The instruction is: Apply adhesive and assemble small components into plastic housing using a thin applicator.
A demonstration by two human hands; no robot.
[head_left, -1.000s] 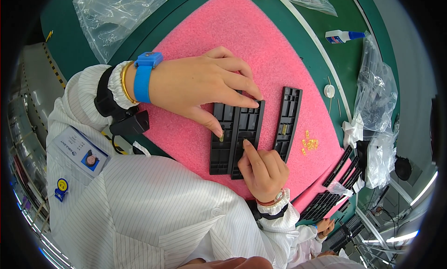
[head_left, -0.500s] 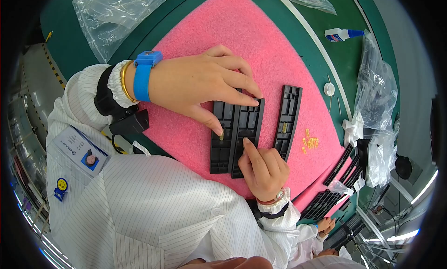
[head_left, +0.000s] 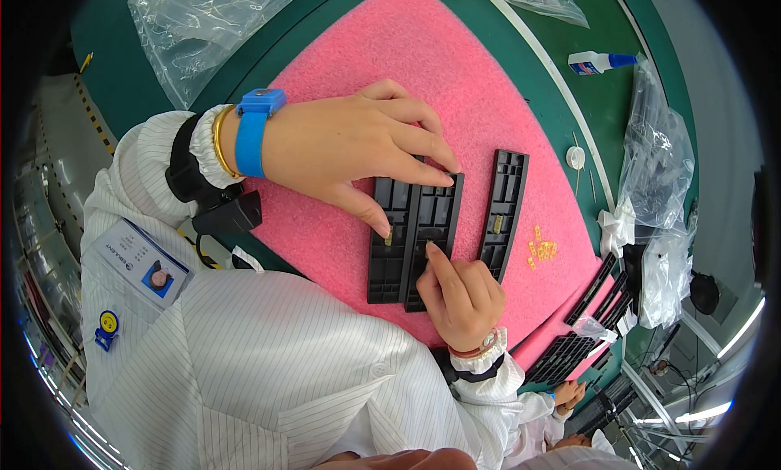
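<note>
Two long black plastic ribbed strips lie side by side, the left strip [head_left: 386, 267] touching the right strip [head_left: 443, 214]. My left hand [head_left: 358, 141] spreads over their far part, its thumb by a small yellow piece [head_left: 389, 237] on the left strip and its fingertips at the right strip's far end. My right hand [head_left: 462, 301] is closed, fingers curled, with its index fingertip down on the right strip; anything pinched there is hidden. Apart to the right lies a third black strip [head_left: 504, 210] bearing a small yellow piece [head_left: 497, 224]. Several loose yellow pieces [head_left: 543, 249] lie beyond it.
A pink foam mat [head_left: 390, 39] lies under the strips on a green table [head_left: 545, 120]. Far right are a glue bottle [head_left: 598, 62], a white spool [head_left: 575, 156] and clear plastic bags [head_left: 659, 161]. More black strips [head_left: 561, 358] and another person's hands [head_left: 571, 394] are at lower right.
</note>
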